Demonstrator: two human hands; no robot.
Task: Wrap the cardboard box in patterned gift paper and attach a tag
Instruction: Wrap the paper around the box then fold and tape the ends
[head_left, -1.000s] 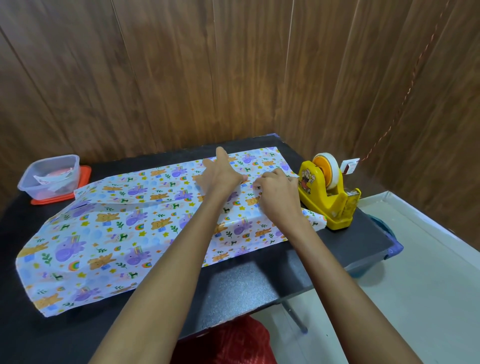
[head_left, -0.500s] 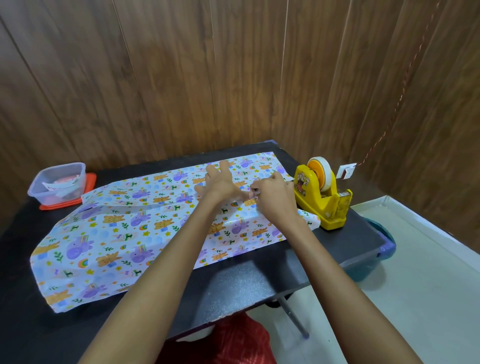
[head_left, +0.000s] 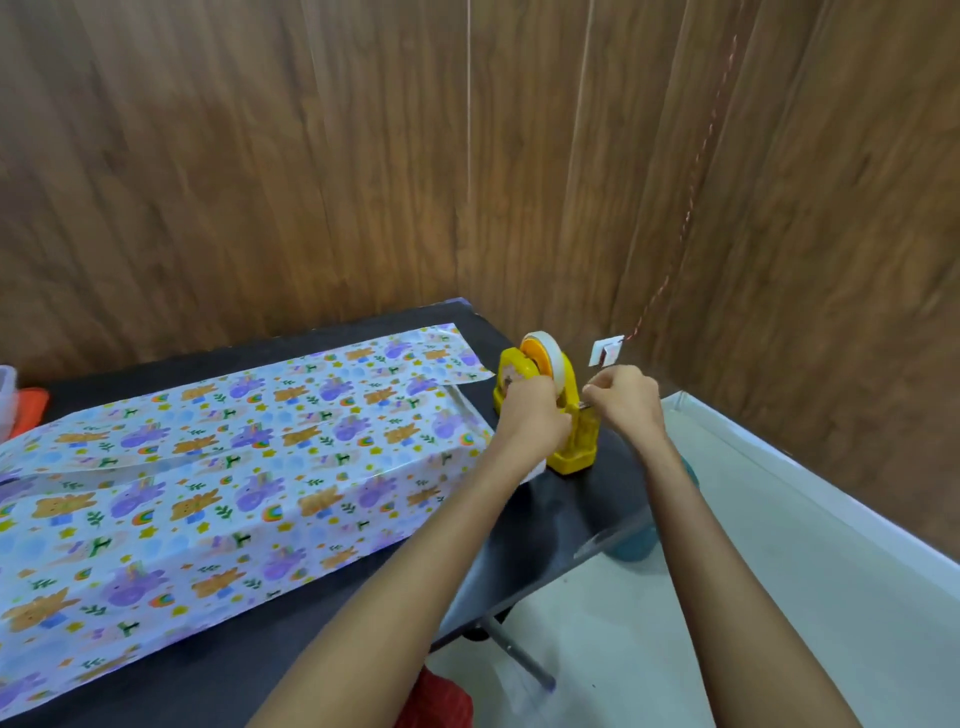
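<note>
The paper (head_left: 260, 467), printed with purple and orange animals, lies draped over a long box shape on the black table (head_left: 561, 519). The box itself is hidden. Just beside its right end stands a yellow dispenser (head_left: 577, 456). The left grip (head_left: 530, 415) clasps its body and the right grip (head_left: 626, 397) pinches the tape (head_left: 548, 364) end at the cutter. The dispenser's sticker is too blurred to read. A white tag (head_left: 605, 352) hangs on twine (head_left: 685, 223) behind it.

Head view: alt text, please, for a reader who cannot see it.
Two hands work a yellow tape dispenser at the right end of the black table: left hand grips its body, right hand seems to pinch tape at the cutter. Patterned gift paper lies alongside.
</note>
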